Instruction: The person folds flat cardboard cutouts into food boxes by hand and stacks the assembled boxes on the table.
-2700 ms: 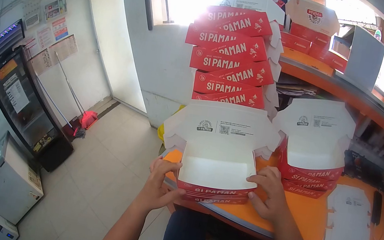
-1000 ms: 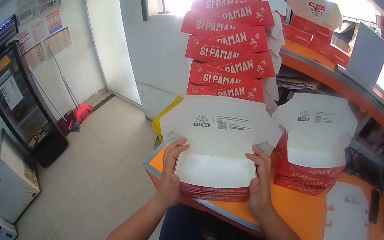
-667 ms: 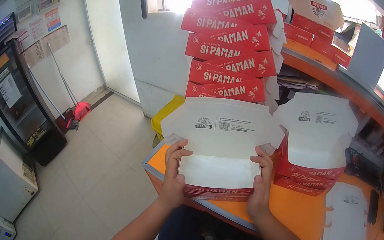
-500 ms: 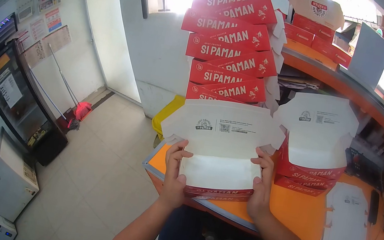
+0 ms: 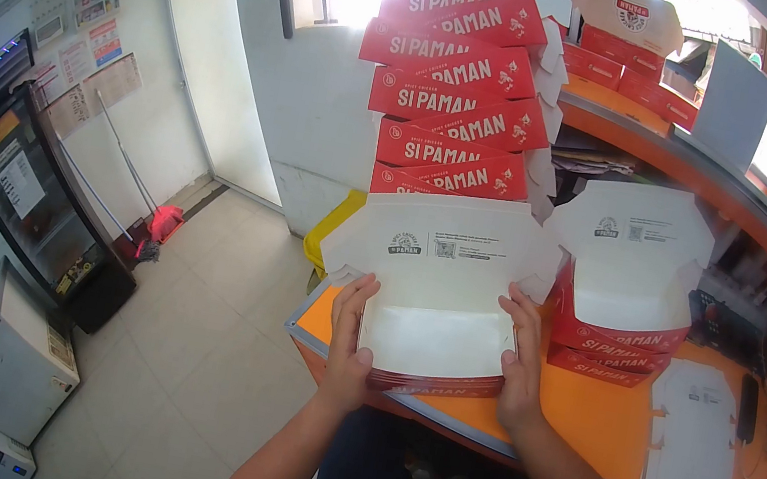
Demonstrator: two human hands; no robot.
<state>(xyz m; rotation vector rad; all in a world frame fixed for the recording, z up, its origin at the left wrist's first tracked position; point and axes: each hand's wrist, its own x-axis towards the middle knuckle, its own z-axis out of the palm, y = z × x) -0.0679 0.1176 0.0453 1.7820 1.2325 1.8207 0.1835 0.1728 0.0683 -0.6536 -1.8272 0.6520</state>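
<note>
An open cardboard food box (image 5: 433, 341), white inside with a red outside, sits in front of me at the orange table's near edge. Its wide printed lid (image 5: 449, 240) stands up at the back. My left hand (image 5: 352, 341) grips the box's left wall, thumb at the near corner and fingers along the side. On the opposite wall, my right hand (image 5: 520, 359) holds it the same way. Just right of the box stands a short stack of similar red boxes (image 5: 613, 351), the top one with its lid raised. Behind it rises a tall stack of red boxes (image 5: 457, 105).
A flat unfolded box blank (image 5: 690, 458) lies on the orange table (image 5: 577, 419) at right, near a dark device (image 5: 728, 333). More boxes (image 5: 626, 62) sit on the raised counter. Left are a display fridge (image 5: 40, 202), a mop and a red dustpan (image 5: 166, 223).
The box and both hands have shifted very slightly left, and its lid leans a little differently. My left fingers are straighter along the side wall. The stacks have stayed in place.
</note>
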